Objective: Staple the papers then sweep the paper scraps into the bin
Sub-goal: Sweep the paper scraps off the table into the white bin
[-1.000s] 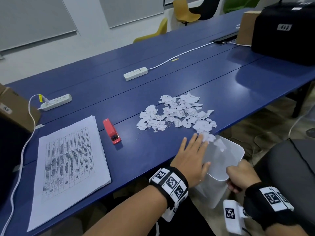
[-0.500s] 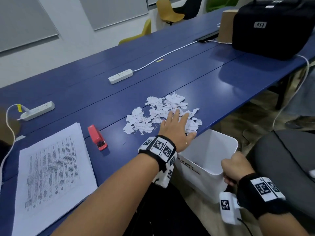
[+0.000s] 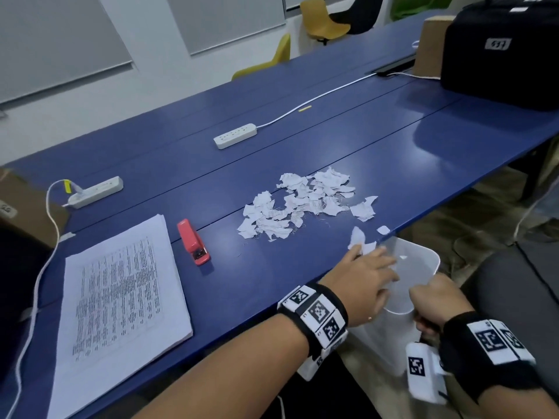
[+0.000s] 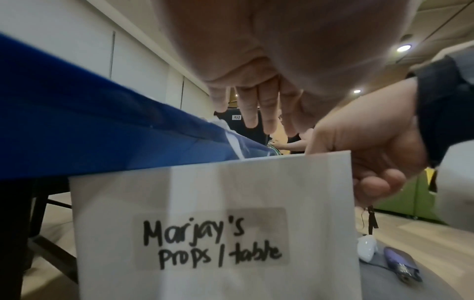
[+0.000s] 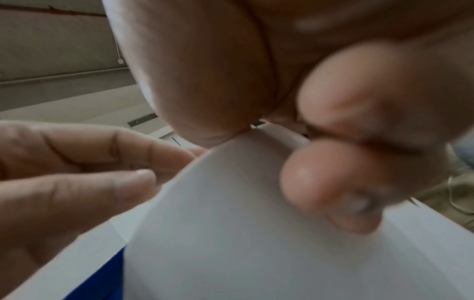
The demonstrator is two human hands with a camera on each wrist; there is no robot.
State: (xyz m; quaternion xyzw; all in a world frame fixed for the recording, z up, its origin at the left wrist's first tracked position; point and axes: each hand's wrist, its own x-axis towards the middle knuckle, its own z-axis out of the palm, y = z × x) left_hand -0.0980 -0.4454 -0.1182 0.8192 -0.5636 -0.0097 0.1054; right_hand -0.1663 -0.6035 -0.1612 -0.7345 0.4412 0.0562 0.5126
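Observation:
A heap of torn white paper scraps [image 3: 305,204] lies mid-table on the blue table [image 3: 272,276]. A few loose scraps [image 3: 360,241] sit at the front edge beside my left hand [image 3: 367,281], which lies flat with straight fingers reaching over the edge above the white bin [image 3: 423,261]. In the left wrist view the left fingers [image 4: 259,105] hang straight above the bin [image 4: 205,223]. My right hand [image 3: 435,300] grips the bin's near rim below the table edge; the right wrist view shows its fingers [image 5: 333,182] curled round the rim [image 5: 256,203]. The stack of printed papers [image 3: 118,300] and the red stapler [image 3: 193,241] lie to the left.
Two white power strips [image 3: 235,135] [image 3: 96,191] with cords lie further back. A black case [image 3: 502,49] and a cardboard box [image 3: 429,46] stand at the far right. Another cardboard box [image 3: 18,207] is at the left. Yellow chairs [image 3: 323,22] stand behind the table.
My left hand has swept back from the scrap heap to the table edge, dragging some scraps toward the bin. The heap is smaller on its near right side. The right hand still holds the bin.

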